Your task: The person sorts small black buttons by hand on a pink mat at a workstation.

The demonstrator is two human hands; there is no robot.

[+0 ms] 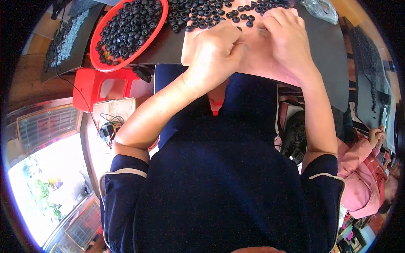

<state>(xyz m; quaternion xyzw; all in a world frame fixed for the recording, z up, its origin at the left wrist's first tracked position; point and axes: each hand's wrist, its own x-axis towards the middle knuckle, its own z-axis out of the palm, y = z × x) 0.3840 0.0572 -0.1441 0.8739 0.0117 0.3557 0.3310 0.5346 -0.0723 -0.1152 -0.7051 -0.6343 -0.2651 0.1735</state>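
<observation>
Many small, round black pieces with a hole in the middle, like beads (pixel 206 20), lie scattered on a pink sheet (pixel 263 61) on the dark table. Over the left half of the sheet, my left hand (pixel 217 52) is closed, thumb against the bent forefinger; whatever it pinches is too small or hidden. My right hand (pixel 289 40) rests on the sheet's right side with its fingers curled together, their tips close to the loose beads. What those fingertips hold, if anything, cannot be made out. A red plastic basket (pixel 96 52) full of the same black pieces stands left of the sheet.
A clear plastic bag (pixel 321 10) lies at the far right of the table (pixel 331 63). Below the basket is a red stool (pixel 86 86), with a dark adapter and cables (pixel 107 130) nearby. Another person in pink (pixel 358 185) sits at the right by a second table.
</observation>
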